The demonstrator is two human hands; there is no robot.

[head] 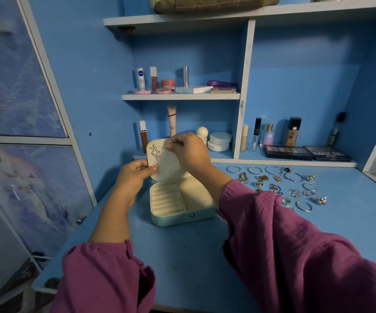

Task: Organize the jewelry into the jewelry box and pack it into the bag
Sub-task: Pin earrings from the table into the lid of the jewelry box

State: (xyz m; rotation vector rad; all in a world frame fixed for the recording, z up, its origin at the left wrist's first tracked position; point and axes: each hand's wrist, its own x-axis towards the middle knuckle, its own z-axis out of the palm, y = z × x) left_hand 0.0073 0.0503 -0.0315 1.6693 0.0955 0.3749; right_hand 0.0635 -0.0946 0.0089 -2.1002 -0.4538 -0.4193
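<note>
On the blue desk (182, 256), toward its far side and in front of the shelves, sits a cream jewelry box (178, 204) with its lid (166, 161) raised upright. Its near-left compartment holds rows of ring rolls; the part to the right of them is an open tray. The left hand (135, 175) grips the lid's lower left edge, thumb laid across the perforated earring panel. The right hand (189, 152) is at the lid's upper right, its thumb and forefinger pinched on something small against the panel — too small to tell what. Two starfish-shaped sparkly earrings (155, 152) are already fixed at the panel's upper left. To the right of the box, spread over the desk, lies loose jewelry (279, 186) — hoops, bangles, chains and rings, well apart from the hands. Cosmetics stand on the shelves beyond, with two dark eyeshadow palettes (304, 152) lying flat at far right. Both arms wear magenta sleeves (295, 245).
</note>
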